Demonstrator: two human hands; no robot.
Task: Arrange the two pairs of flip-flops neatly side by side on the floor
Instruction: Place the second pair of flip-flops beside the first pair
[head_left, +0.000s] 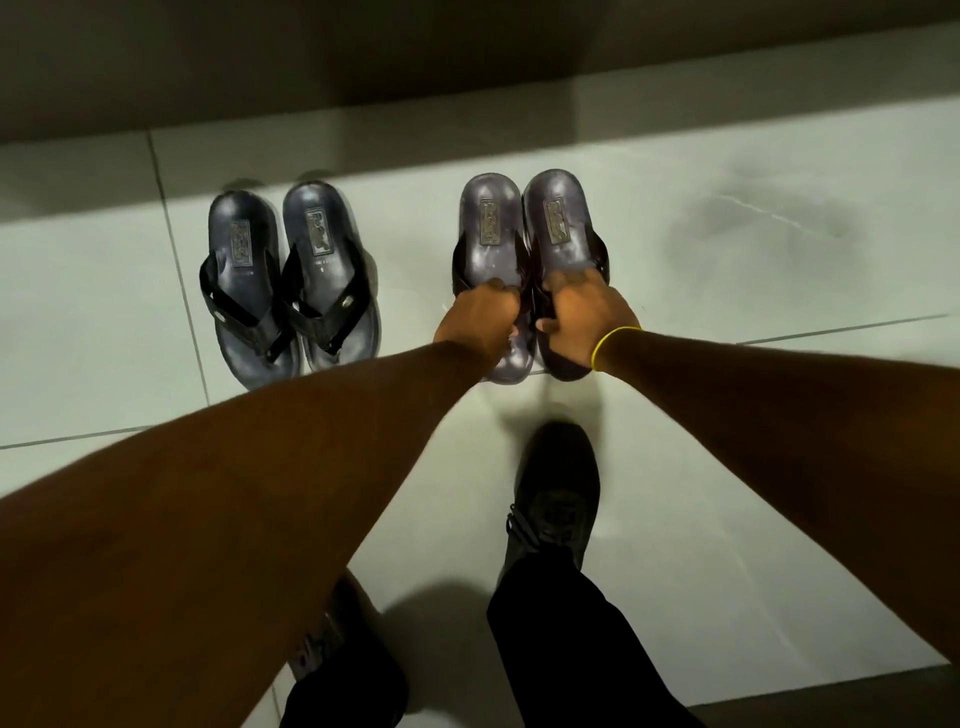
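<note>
Two pairs of dark flip-flops lie on the pale tiled floor with their heels toward the wall. The left pair (288, 280) lies free, its two sandals touching side by side, black straps showing. The right pair (530, 244) also lies close together. My left hand (475, 325) grips the strap area of that pair's left sandal (491, 228). My right hand (587, 317), with a yellow band on the wrist, grips the strap area of the right sandal (558, 218). My hands hide the straps and toe ends.
A dark wall base (467, 62) runs along the far side just beyond the heels. My own black shoes (556, 499) and dark trouser legs stand on the tiles below the hands. Open floor (779, 260) stretches to the right of the held pair.
</note>
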